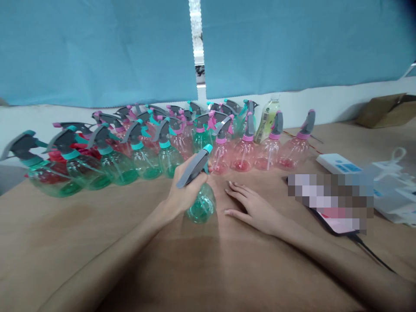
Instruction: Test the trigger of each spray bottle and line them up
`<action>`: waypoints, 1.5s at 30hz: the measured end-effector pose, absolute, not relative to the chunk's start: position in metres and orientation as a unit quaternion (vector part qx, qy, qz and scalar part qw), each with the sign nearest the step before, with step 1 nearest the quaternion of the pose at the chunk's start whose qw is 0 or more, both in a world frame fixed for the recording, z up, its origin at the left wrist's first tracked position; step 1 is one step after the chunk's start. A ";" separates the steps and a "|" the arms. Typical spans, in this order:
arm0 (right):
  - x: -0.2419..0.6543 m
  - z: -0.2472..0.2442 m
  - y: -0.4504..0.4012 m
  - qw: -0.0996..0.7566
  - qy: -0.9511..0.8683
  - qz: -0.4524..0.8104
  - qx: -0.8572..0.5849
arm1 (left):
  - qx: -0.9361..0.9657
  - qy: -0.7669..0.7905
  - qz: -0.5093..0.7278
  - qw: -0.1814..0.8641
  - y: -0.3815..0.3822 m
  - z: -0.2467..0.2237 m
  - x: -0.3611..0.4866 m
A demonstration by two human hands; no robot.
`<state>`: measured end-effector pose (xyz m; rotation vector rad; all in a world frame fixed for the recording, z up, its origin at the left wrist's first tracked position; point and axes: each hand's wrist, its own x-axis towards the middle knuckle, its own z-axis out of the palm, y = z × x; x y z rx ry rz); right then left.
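Observation:
Wrapped round the neck of a clear green spray bottle (pixel 201 207), my left hand (pixel 186 184) holds it near the middle of the table, its grey and teal trigger head tilted up to the right. My right hand (pixel 255 208) lies just right of that bottle, fingers spread and apart from it, over the wooden table (pixel 146 268). Behind my hands, several green spray bottles (pixel 121 167) with teal collars stand at the left. Several pink spray bottles (pixel 243 154) with pink collars stand at the right, and more bottles are crowded behind both groups.
A labelled drink bottle (pixel 267 119) stands behind the pink ones. At the right are a phone-like device (pixel 341 226) with a black cable, a white power strip (pixel 338 164) and white plastic items (pixel 393 186). A brown cardboard piece (pixel 386 112) sits at the back right.

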<state>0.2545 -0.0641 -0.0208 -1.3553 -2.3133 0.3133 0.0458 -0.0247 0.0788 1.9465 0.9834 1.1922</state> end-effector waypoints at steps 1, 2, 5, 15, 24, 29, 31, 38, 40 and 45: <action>0.254 -0.021 -0.064 0.222 -0.837 0.112 -0.488 | 0.739 0.373 0.456 0.326 -0.025 0.079 0.046; 0.254 -0.020 -0.064 0.226 -0.837 0.111 -0.486 | 0.736 0.372 0.457 0.332 -0.024 0.079 0.046; 0.254 -0.020 -0.064 0.233 -0.836 0.112 -0.483 | 0.727 0.371 0.459 0.350 -0.024 0.080 0.047; 0.254 -0.022 -0.064 0.244 -0.832 0.113 -0.485 | 0.731 0.386 0.442 0.348 -0.027 0.077 0.045; 0.254 -0.023 -0.064 0.241 -0.834 0.112 -0.483 | 0.725 0.372 0.468 0.344 -0.032 0.072 0.052; 0.255 -0.025 -0.063 0.244 -0.837 0.106 -0.478 | 0.727 0.376 0.466 0.337 -0.032 0.073 0.054; 0.255 -0.025 -0.062 0.240 -0.837 0.108 -0.481 | 0.726 0.380 0.465 0.335 -0.032 0.074 0.054; 0.257 -0.021 -0.062 0.219 -0.841 0.113 -0.481 | 0.721 0.367 0.474 0.347 -0.034 0.077 0.057; 0.257 -0.019 -0.062 0.216 -0.841 0.115 -0.482 | 0.724 0.368 0.471 0.344 -0.033 0.076 0.056; 0.257 -0.018 -0.062 0.203 -0.844 0.113 -0.484 | 0.726 0.381 0.464 0.336 -0.032 0.074 0.054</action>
